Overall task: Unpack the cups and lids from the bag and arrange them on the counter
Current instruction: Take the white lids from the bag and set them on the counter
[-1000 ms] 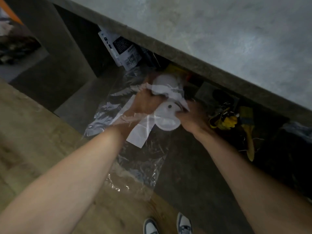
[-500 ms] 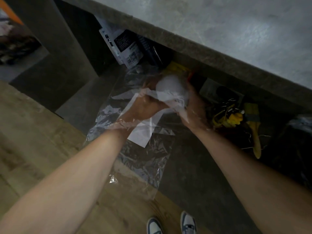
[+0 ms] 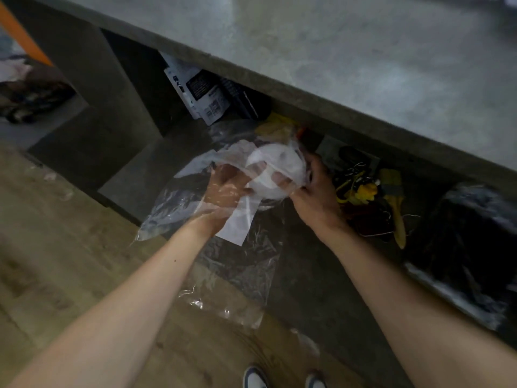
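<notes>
Head view is showing me both hands working below the counter (image 3: 363, 51), my left hand (image 3: 223, 191) inside the clear plastic bag (image 3: 237, 264) and my right hand (image 3: 313, 191) clasping the white lids (image 3: 275, 175) through it, nothing arranged yet.

Both forearms are bare to the frame edge, with no sleeves, watch or bracelet showing. The left hand (image 3: 223, 189) and right hand (image 3: 316, 197) wear no gloves or rings. Below, two shoes (image 3: 254, 378) show white toes with darker blue-grey side panels.
</notes>
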`<state>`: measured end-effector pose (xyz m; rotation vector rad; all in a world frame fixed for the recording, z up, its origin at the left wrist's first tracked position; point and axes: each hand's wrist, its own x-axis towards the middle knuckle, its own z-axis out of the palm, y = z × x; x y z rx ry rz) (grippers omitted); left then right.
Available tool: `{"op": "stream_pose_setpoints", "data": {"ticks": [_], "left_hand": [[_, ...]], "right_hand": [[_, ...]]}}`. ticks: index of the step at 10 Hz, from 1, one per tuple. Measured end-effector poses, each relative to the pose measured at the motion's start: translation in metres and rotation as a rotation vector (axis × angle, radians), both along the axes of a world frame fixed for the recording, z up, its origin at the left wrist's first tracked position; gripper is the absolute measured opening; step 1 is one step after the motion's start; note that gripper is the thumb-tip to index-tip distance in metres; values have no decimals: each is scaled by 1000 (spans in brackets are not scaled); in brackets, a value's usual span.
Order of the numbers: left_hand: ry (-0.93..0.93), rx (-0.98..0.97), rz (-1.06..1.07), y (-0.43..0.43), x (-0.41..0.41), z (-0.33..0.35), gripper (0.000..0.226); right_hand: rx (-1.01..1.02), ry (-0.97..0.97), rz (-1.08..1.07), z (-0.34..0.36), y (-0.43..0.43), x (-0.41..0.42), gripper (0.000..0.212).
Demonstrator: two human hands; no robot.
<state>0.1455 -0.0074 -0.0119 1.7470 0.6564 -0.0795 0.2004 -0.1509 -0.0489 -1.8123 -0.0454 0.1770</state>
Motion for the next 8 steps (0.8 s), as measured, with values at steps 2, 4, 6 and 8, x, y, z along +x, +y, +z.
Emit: {"op": "stream_pose_setpoints", "data": {"ticks": [2, 4, 6, 8], "left_hand": [[-252, -559, -67, -12, -14, -3, 64], [-144, -427, -132, -70, -65, 19, 37], [-287, -125, -420, -96, -131, 65, 97], [-386, 170, -489, -119, -177, 132, 106]], "right_hand": [[208, 204, -177, 22, -21, -27, 64], [232, 315, -198, 49, -71, -83, 54], [175, 343, -47, 101, -115, -141, 54], [-22, 205, 31, 172, -134, -186, 61]]}}
